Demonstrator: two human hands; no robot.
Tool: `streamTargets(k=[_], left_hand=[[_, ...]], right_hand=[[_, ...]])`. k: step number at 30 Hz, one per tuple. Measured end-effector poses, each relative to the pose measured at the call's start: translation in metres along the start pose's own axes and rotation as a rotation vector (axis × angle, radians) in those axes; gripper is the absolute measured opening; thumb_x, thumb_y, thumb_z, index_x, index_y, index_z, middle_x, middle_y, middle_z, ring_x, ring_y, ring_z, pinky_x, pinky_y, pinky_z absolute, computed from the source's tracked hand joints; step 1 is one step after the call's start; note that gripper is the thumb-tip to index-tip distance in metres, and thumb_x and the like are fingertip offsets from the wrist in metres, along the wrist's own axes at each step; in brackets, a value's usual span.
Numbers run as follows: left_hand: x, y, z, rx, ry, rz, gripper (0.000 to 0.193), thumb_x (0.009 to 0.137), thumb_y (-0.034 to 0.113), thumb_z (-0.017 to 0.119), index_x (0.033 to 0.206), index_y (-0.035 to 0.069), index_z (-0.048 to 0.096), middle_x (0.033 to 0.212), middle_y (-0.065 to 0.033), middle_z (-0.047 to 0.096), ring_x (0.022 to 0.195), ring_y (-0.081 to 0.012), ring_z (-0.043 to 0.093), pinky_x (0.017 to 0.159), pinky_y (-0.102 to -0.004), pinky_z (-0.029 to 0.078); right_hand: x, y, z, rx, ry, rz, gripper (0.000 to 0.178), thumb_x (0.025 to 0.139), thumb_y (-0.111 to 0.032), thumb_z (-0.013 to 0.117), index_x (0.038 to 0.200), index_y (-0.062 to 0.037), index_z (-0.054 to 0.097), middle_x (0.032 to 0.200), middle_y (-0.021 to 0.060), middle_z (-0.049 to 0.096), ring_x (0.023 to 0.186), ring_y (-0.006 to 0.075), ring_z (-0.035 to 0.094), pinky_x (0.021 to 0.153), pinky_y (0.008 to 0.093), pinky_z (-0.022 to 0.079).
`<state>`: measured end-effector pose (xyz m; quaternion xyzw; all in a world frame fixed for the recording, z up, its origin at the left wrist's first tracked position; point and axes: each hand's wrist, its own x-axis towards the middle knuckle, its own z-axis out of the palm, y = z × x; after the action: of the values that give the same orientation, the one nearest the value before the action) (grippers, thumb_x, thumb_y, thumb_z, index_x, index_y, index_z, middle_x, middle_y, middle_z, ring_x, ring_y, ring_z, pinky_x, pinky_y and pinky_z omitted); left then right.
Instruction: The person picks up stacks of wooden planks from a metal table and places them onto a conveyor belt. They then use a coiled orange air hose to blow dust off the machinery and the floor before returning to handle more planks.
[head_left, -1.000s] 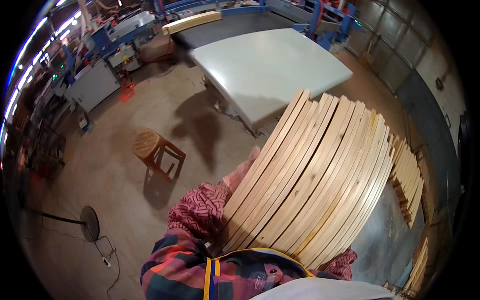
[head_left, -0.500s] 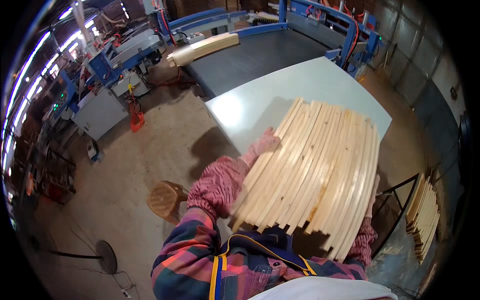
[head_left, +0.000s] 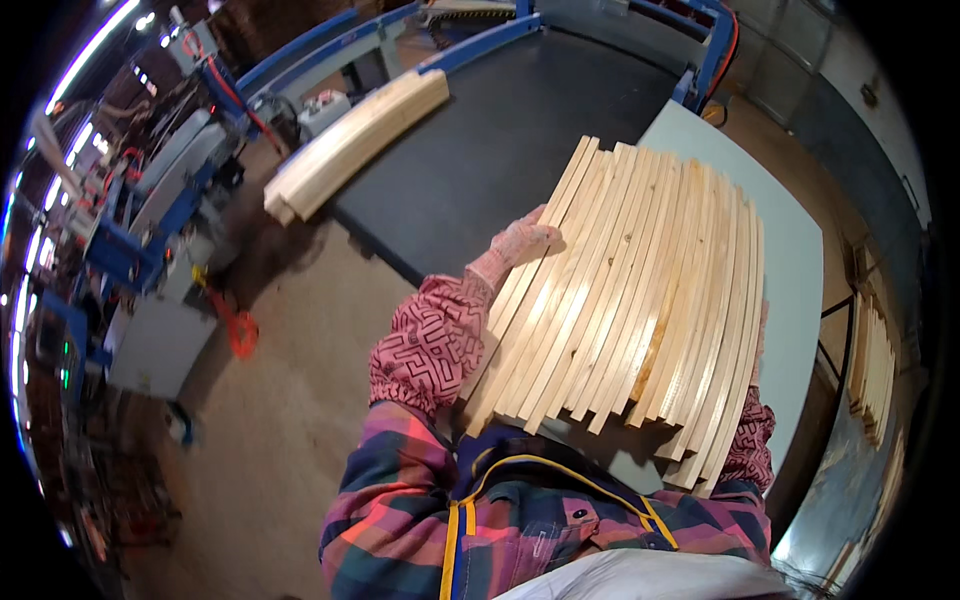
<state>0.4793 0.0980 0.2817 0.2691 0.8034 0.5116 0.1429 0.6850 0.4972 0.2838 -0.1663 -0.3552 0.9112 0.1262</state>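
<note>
A wide bundle of pale wooden strips point(head_left: 630, 290), laid side by side with uneven ends, lies between my two hands. My left hand point(head_left: 520, 245), in a pink glove, grips the bundle's left edge with the thumb on top; its other fingers are largely hidden beneath. On the opposite edge, only a sliver of my right hand point(head_left: 764, 325) shows, pressed against the outermost strip, its fingers hidden. Under the bundle is a pale grey-green board point(head_left: 790, 230); whether the strips touch it I cannot tell.
A dark flat machine bed point(head_left: 480, 130) extends ahead, with a stack of wooden pieces point(head_left: 360, 140) on its left edge. Blue-framed machinery point(head_left: 125, 255) and an orange coiled hose point(head_left: 242, 333) stand left. More strips point(head_left: 872, 375) lie at the right.
My view has shifted closer to the dark bed. I have carried the bundle forward over the pale board, both hands still at its sides. The stool at the left has left the view.
</note>
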Motion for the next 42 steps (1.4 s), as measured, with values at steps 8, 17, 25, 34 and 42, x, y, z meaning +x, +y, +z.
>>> streamTargets(k=[8, 17, 25, 34, 42], left_hand=[[-0.033, 0.027, -0.177, 0.510, 0.237, -0.327, 0.057, 0.085, 0.027, 0.065, 0.136, 0.007, 0.049, 0.135, -0.0135, 0.052, 0.122, -0.0284, 0.053, 0.104, -0.0362, 0.041], [0.014, 0.056, -0.189, 0.093, 0.178, 0.162, 0.051, 0.084, 0.027, 0.069, 0.130, 0.008, 0.057, 0.137, -0.0127, 0.053, 0.127, -0.0276, 0.051, 0.105, -0.0360, 0.041], [0.019, 0.173, 0.029, 0.629, -0.457, 0.592, 0.052, 0.085, 0.041, 0.064, 0.129, 0.015, 0.057, 0.137, -0.0099, 0.054, 0.126, -0.0289, 0.050, 0.104, -0.0397, 0.042], [-0.078, 0.181, 0.280, 0.528, -0.930, 0.576, 0.066, 0.079, 0.037, 0.071, 0.133, 0.004, 0.052, 0.134, -0.0192, 0.053, 0.126, -0.0340, 0.047, 0.108, -0.0412, 0.037], [-0.214, 0.300, 0.542, 0.538, -1.028, 1.136, 0.071, 0.081, 0.049, 0.067, 0.139, 0.014, 0.048, 0.143, -0.0142, 0.046, 0.131, -0.0323, 0.042, 0.110, -0.0396, 0.034]], right_hand=[[0.011, 0.105, 0.182, -0.118, 0.014, 0.110, 0.069, 0.096, -0.063, 0.038, 0.134, -0.0071, 0.051, 0.130, 0.0110, 0.059, 0.113, 0.0207, 0.058, 0.095, 0.0328, 0.050], [0.037, 0.192, 0.238, -1.331, 0.226, 0.210, 0.069, 0.092, -0.063, 0.035, 0.119, -0.0057, 0.062, 0.107, 0.0199, 0.067, 0.102, 0.0336, 0.065, 0.084, 0.0411, 0.052], [-0.054, 0.203, 0.199, -1.567, -0.910, -0.295, 0.017, 0.087, -0.027, 0.060, 0.096, -0.0134, 0.065, 0.081, 0.0036, 0.065, 0.069, 0.0212, 0.062, 0.059, 0.0359, 0.052], [-0.344, 0.090, -0.018, -0.380, 0.002, 0.281, 0.054, 0.093, -0.041, 0.059, 0.137, -0.0091, 0.052, 0.084, 0.0038, 0.065, 0.067, 0.0137, 0.062, 0.059, 0.0296, 0.052], [-0.590, 0.049, -0.219, 0.091, 1.051, -0.414, 0.046, 0.093, -0.038, 0.060, 0.127, -0.0071, 0.058, 0.091, 0.0085, 0.067, 0.072, 0.0189, 0.065, 0.064, 0.0312, 0.055]])
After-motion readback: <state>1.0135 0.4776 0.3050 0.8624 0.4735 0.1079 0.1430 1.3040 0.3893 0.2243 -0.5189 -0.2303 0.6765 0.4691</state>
